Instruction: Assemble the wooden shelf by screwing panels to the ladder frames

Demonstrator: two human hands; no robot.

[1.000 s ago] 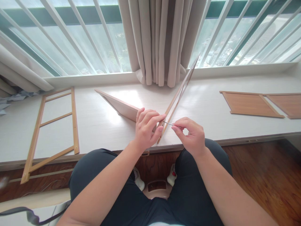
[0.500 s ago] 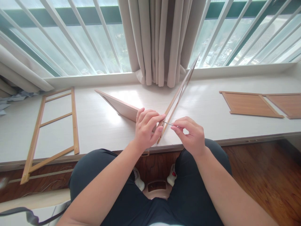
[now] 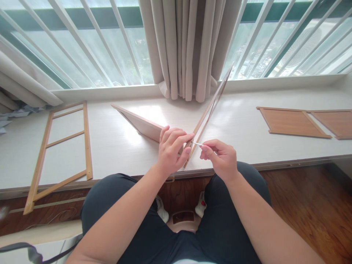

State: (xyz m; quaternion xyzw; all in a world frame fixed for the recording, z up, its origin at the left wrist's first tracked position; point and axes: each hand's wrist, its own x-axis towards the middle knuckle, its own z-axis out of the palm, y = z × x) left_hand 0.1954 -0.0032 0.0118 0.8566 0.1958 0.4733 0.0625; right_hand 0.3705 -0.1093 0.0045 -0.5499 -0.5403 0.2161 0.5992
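Two thin wooden panels stand on edge on the white ledge (image 3: 115, 146) and meet in a V near its front edge: a left panel (image 3: 137, 123) and a right framed panel (image 3: 213, 101) rising toward the curtain. My left hand (image 3: 172, 150) grips the corner where they meet. My right hand (image 3: 220, 159) pinches a thin metal tool (image 3: 196, 144), its tip touching the right panel's lower end beside my left fingertips.
A ladder-like wooden frame (image 3: 62, 146) lies flat at the ledge's left, overhanging the front edge. Two flat brown panels (image 3: 294, 123) (image 3: 335, 123) lie at the right. A beige curtain (image 3: 189, 47) hangs behind the V. Barred windows line the back. Wooden floor lies below.
My right hand has turned slightly at the wrist, fingers curling more over the thin tool. The panels and my left hand have stayed put.
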